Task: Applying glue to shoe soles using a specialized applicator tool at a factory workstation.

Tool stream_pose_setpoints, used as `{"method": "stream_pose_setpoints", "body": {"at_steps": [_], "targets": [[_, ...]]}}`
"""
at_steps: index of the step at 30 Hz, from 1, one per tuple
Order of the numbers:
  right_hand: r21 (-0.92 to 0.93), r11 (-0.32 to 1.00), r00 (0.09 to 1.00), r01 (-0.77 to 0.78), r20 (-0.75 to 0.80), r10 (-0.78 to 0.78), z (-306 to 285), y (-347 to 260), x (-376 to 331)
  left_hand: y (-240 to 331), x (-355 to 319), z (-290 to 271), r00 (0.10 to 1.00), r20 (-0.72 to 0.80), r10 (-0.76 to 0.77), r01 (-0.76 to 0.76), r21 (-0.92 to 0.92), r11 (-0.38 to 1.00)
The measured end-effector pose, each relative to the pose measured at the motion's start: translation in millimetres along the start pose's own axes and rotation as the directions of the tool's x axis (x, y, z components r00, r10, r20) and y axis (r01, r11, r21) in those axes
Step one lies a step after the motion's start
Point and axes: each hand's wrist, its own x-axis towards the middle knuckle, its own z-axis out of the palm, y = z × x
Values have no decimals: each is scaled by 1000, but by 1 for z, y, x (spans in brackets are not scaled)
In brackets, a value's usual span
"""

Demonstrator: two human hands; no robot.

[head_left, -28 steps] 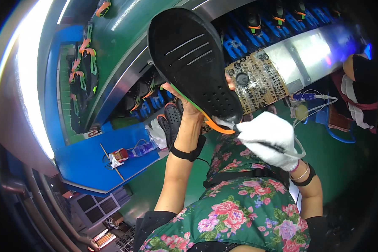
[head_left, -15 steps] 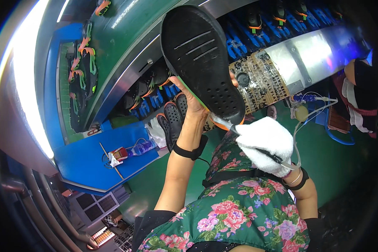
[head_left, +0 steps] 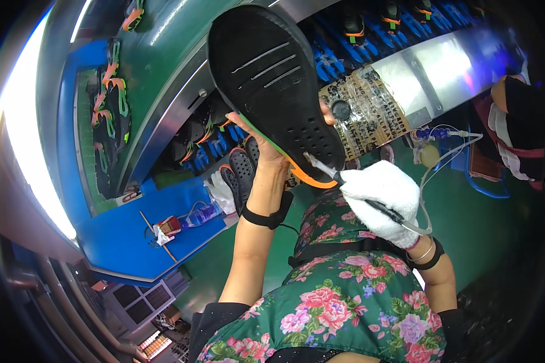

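Observation:
A large black shoe sole [head_left: 263,85] with an orange and green rim is tilted up before me. It has pale slots at its far end and small round holes at its near end. My bare left hand [head_left: 266,150] grips it from underneath, most of the fingers hidden behind it. White-gloved, my right hand [head_left: 384,199] is closed round a thin hose-fed brush [head_left: 322,166]. The brush tip lies over the sole's near end, beside the holes and the orange rim; whether it touches cannot be told. A clear hose [head_left: 429,212] runs from the brush past my right wrist.
Beyond the sole is a metal-edged conveyor with shoe parts on blue racks [head_left: 327,57]. Taped cardboard [head_left: 369,115] covers part of its edge. More soles [head_left: 242,169] stand beside my left forearm. A blue table [head_left: 115,236] at left holds a bottle [head_left: 201,215].
The sole has shifted slightly left in view, along with the background. The brush tip has moved from the orange rim inward over the sole's surface near the holes. Both hands keep their grip.

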Motion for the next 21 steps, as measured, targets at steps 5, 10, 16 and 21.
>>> {"method": "stream_pose_setpoints", "body": {"at_steps": [5,10,16,21], "targets": [[399,903,987,-162,54,153,3,7,0,1,2,4,992,110,59,-66,60,996],[49,996,997,68,33,-70,-1,4,4,4,2,11,993,115,24,-32,68,997],[469,883,962,-1,241,-126,-5,9,12,8,-3,-2,983,90,-161,161,5,987],[-4,951,921,309,251,-299,-1,13,9,6,2,-26,936,234,-262,277,-31,960]]}}
